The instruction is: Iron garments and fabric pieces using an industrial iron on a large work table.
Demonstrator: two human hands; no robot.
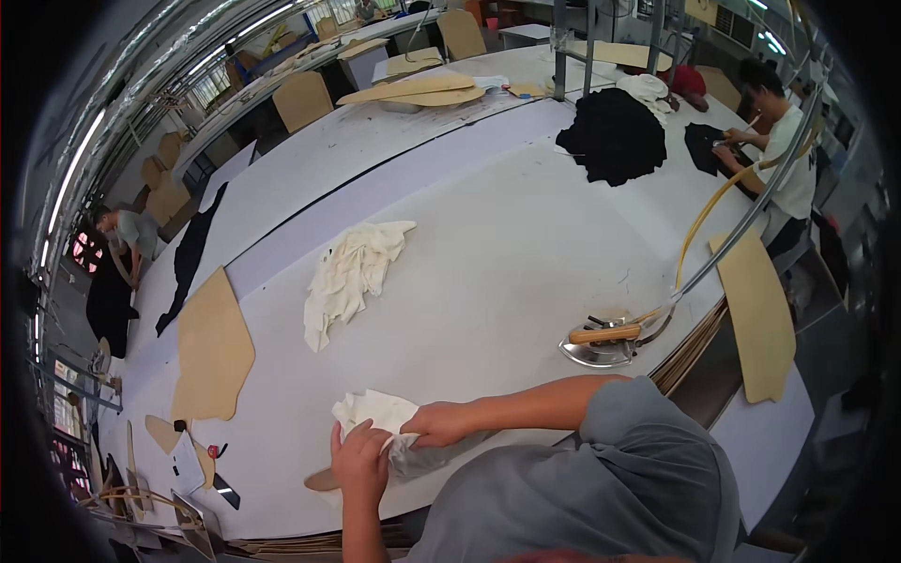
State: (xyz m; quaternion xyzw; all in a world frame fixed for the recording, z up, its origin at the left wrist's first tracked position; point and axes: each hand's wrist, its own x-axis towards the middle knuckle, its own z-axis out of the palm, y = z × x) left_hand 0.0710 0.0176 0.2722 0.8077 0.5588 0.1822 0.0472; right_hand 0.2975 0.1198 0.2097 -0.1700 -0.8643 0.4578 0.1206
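At the near edge of the table, both hands are on a small white cloth [371, 407]. My left hand [361, 458] has its fingers bent over the cloth's near side. My right hand [439, 425] is closed on its right side, with the fingertips partly hidden in the folds. The rounded end of a tan board [322, 480] shows beside my left wrist; the rest of it is hidden. Farther up the table lies a crumpled heap of cream cloth [352, 272], apart from both hands.
A steam iron [601, 342] with a wooden handle rests to the right, its hose rising beside a metal pole. Tan pattern boards [214, 347] lie at left. A black fabric pile [615, 134] sits far right, near a person [784, 141] handling dark cloth. Another person [136, 230] works at far left.
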